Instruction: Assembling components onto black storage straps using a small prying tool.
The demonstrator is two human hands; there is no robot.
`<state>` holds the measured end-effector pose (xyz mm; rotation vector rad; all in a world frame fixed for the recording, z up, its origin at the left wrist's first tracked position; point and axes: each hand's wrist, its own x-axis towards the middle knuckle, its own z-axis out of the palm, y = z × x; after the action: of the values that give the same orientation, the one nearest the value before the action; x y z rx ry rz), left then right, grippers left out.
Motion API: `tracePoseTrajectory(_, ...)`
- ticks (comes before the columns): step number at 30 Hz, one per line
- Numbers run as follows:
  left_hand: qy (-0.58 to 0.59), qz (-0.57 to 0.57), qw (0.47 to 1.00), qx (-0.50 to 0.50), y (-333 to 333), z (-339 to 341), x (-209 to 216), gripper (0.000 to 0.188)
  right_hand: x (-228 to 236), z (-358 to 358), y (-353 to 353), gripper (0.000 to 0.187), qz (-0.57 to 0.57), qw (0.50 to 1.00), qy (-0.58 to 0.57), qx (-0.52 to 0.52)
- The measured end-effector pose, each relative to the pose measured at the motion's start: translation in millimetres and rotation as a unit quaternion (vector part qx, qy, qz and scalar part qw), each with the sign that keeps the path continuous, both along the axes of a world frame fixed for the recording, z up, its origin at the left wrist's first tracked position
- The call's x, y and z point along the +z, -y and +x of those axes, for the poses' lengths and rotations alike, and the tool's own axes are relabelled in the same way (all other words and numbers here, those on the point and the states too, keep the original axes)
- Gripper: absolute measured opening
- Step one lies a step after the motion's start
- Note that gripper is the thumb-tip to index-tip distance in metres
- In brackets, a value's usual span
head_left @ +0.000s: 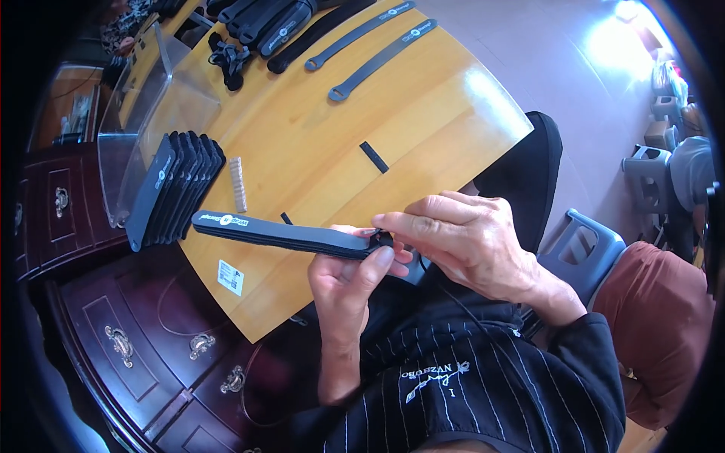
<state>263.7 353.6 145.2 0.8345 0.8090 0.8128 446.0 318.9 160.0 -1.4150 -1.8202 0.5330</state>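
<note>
A stack of long grey-and-black straps (291, 235) lies across my left hand (341, 287), its white-printed rounded end pointing left above the table. The thumb and fingers of that hand close round the right end of the stack. At that end a small black band (384, 238) goes round the straps. My right hand (472, 245) pinches at this band with thumb and forefinger; its other fingers are curled. A loose short black strip (374, 157) lies on the table beyond my hands. Another short black strip (286, 218) shows just behind the stack.
Several straps (174, 189) stand fanned at the table's left edge, near a clear plastic sheet or box (121, 143). A ribbed beige strip (238, 185) and a white label (230, 277) lie nearby. Two single grey straps (385, 64) and dark bundles (264, 23) lie at the far side.
</note>
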Motion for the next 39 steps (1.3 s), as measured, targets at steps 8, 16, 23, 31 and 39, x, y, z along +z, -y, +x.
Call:
tracePoseTrajectory(8,-0.02,-0.005,1.0,0.019,-4.0,-5.1,2.5,0.02,-4.5,-6.1,-23.3,0.046,0.057,0.998,0.035,0.015)
tracePoseTrajectory(16,-0.018,-0.016,0.999,0.035,-11.1,-10.4,-1.3,0.019,0.4,-4.7,-21.1,0.045,0.011,0.995,0.009,0.097)
tracePoseTrajectory(23,0.028,-0.094,0.995,-0.025,-8.3,-8.8,-7.5,0.03,-1.7,-2.2,-24.7,0.046,-0.087,0.977,-0.173,0.088)
tracePoseTrajectory(31,0.077,-0.079,0.992,-0.07,0.4,-7.4,-0.7,0.034,-14.3,-9.6,-25.0,0.034,-0.087,0.96,-0.241,0.117)
tracePoseTrajectory(39,-0.008,-0.048,0.998,-0.035,-3.3,7.6,-0.4,0.043,-24.8,-25.9,-16.3,0.037,-0.022,0.944,-0.326,0.034)
